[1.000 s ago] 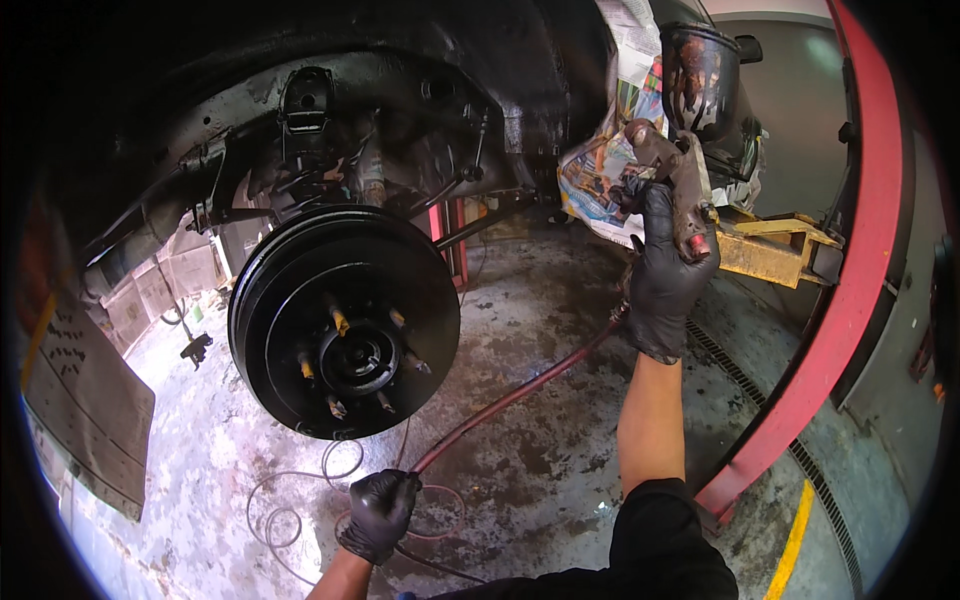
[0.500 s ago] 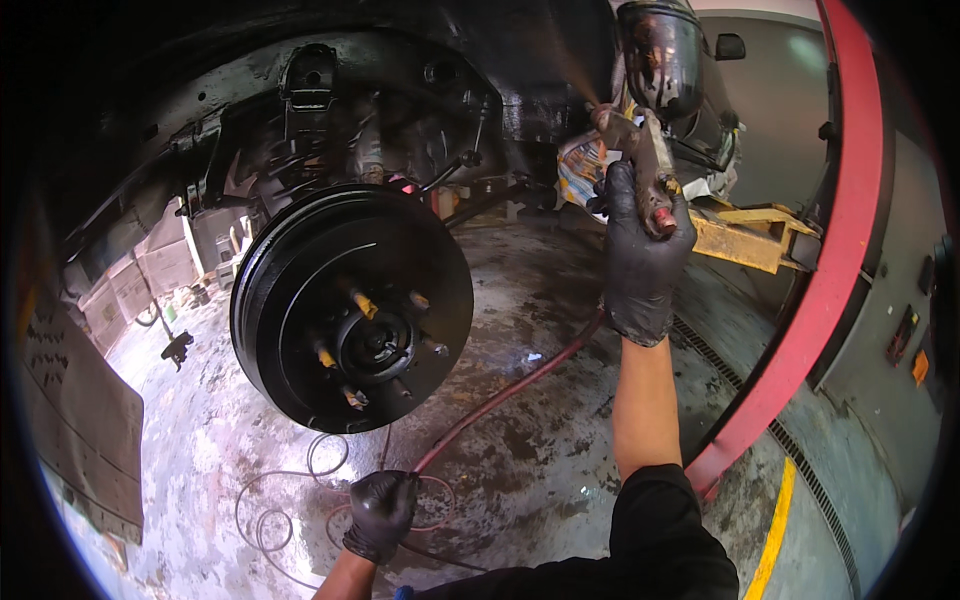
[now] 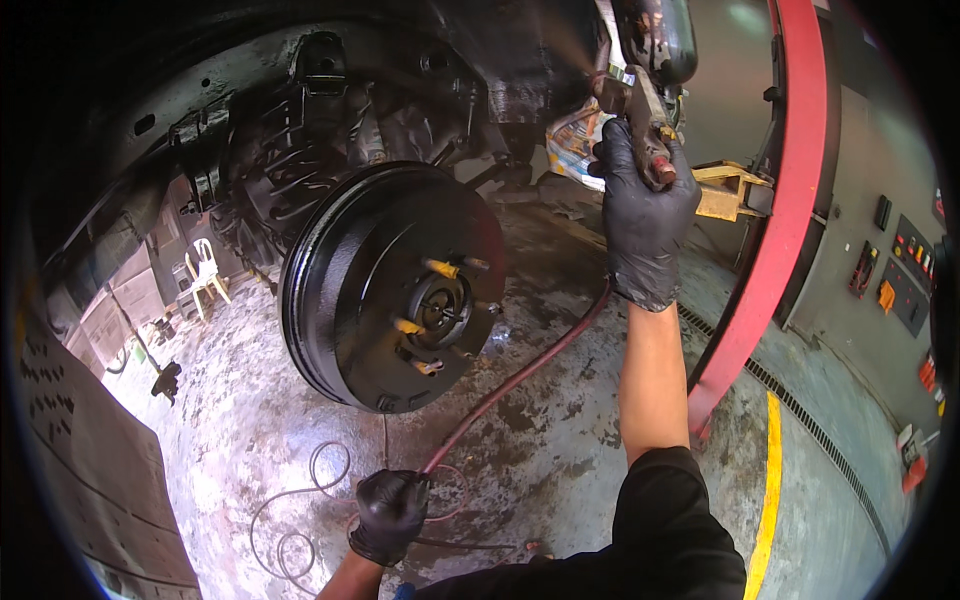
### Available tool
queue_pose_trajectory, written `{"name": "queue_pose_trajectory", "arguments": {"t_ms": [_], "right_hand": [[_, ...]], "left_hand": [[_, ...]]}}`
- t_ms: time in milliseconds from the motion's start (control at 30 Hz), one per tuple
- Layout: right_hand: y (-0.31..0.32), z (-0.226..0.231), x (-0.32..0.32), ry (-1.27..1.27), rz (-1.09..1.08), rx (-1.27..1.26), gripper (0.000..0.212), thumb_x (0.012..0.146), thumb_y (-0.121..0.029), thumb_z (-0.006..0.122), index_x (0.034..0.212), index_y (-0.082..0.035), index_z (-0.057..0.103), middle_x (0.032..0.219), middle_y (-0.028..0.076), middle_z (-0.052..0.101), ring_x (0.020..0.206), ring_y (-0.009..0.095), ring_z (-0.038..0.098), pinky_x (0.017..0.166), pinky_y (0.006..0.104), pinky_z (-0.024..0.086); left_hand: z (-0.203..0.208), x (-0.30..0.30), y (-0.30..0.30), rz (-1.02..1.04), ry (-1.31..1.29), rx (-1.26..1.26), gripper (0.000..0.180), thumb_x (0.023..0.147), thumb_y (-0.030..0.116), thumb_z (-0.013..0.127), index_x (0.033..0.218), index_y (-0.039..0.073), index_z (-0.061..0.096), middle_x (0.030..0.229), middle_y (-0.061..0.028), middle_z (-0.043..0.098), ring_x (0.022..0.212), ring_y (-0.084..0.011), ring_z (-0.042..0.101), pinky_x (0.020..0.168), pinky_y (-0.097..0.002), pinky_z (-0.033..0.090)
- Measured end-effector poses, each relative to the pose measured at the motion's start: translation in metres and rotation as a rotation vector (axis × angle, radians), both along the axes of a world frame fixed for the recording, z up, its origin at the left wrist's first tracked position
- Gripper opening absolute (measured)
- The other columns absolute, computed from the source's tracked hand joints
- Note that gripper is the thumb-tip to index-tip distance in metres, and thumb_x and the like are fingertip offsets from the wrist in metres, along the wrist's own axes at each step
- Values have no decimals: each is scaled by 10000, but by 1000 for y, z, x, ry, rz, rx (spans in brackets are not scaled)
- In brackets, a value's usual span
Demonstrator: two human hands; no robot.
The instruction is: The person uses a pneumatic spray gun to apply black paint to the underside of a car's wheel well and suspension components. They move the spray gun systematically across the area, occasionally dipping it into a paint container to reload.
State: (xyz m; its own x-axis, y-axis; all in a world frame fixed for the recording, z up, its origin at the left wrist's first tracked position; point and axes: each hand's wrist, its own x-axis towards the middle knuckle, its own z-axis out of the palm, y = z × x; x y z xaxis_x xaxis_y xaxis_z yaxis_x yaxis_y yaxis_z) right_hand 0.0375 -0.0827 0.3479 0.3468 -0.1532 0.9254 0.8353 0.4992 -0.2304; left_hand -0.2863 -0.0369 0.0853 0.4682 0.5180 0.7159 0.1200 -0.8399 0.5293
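Observation:
In my right hand (image 3: 650, 235), in a black glove, is a paint-stained spray gun (image 3: 648, 110), raised at the upper right. My fingers are wrapped round its handle, and a faint brown mist shows at its nozzle. A dark, paint-streaked cup (image 3: 655, 40) appears just beyond the gun. Low in the middle, my left hand (image 3: 390, 512), also gloved in black, is closed round a red hose (image 3: 520, 378) that runs up toward my right wrist. Between and beyond the hands hangs a glossy black brake drum (image 3: 350, 290) with yellow-covered studs (image 3: 441, 268) round its hub.
A black vehicle underbody (image 3: 250, 90) arches overhead. To the right rises a red lift post (image 3: 780, 200) with a yellow arm (image 3: 725, 190). A thin hose (image 3: 318, 480) lies coiled on the stained floor. A floor drain grate (image 3: 800, 405) and a white chair (image 3: 205, 273) also show.
The view has shifted, so the drum sits further right and the post further left. My right hand still holds the spray gun, the left the hose. Mist shows in both frames.

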Motion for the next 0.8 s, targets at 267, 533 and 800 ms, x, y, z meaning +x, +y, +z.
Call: {"name": "queue_pose_trajectory", "arguments": {"t_ms": [267, 533, 800], "right_hand": [[-2, 7, -44, -110, -121, -31, 331, 924, -144, 734, 1166, 66, 653, 883, 76, 720, 771, 108, 669, 671, 260, 548], [8, 19, -57, -68, -216, -13, 334, 927, -175, 734, 1150, 64, 665, 890, 70, 722, 768, 97, 661, 672, 273, 536], [16, -19, -62, -13, -151, -107, 480, 897, -124, 732, 1346, -18, 596, 1018, 175, 749, 895, 198, 735, 766, 315, 549]], "left_hand": [[-1, -27, 11, -67, -96, 49, 44, 790, 55, 730, 807, 34, 694, 611, -115, 571, 512, -295, 552, 512, -399, 436], [6, -46, 21, -83, -84, 35, 31, 819, 61, 696, 839, 37, 702, 621, -118, 575, 529, -297, 561, 520, -396, 445], [-2, -56, 27, -40, 13, 6, 108, 878, 61, 630, 830, 19, 718, 742, -138, 698, 643, -267, 673, 601, -366, 525]]}}
